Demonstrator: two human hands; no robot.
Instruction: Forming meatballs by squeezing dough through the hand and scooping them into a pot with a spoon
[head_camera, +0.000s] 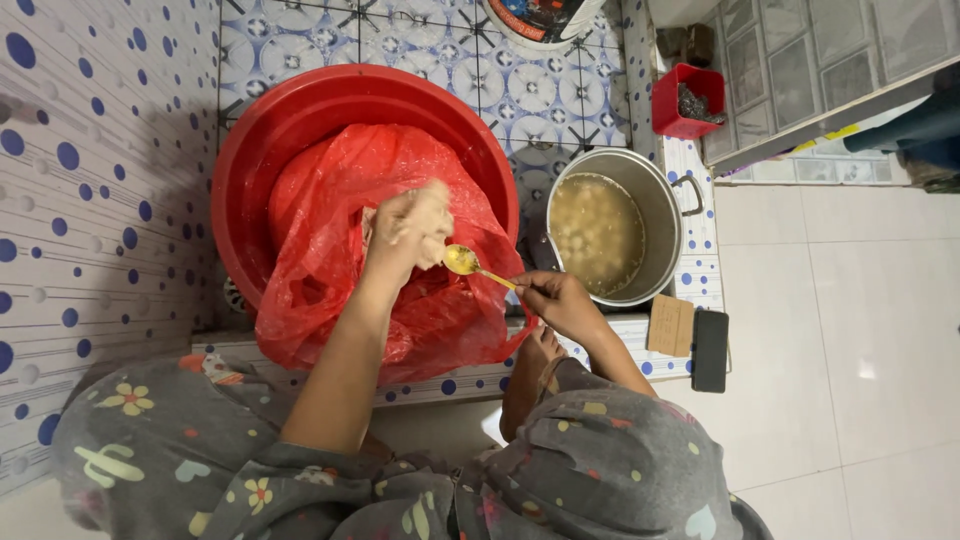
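- Paste lump (428, 225) squeezed in left hand (405, 240), fingers closed round it, over red bag (330, 200) in red basin (250, 150).
- Right hand (560, 300) pinches spoon (475, 264) handle; bowl just beside lump.
- Step, prob.: scooping off a ball. Next needs carry w/o drop to pot (660, 190).

Over a red basin (300, 120) lined with a red plastic bag (330, 230), the left hand (405, 230) squeezes pale paste (432, 215) beside a spoon (468, 262) gripped by the right hand (560, 303), near a metal pot (660, 200) of broth.
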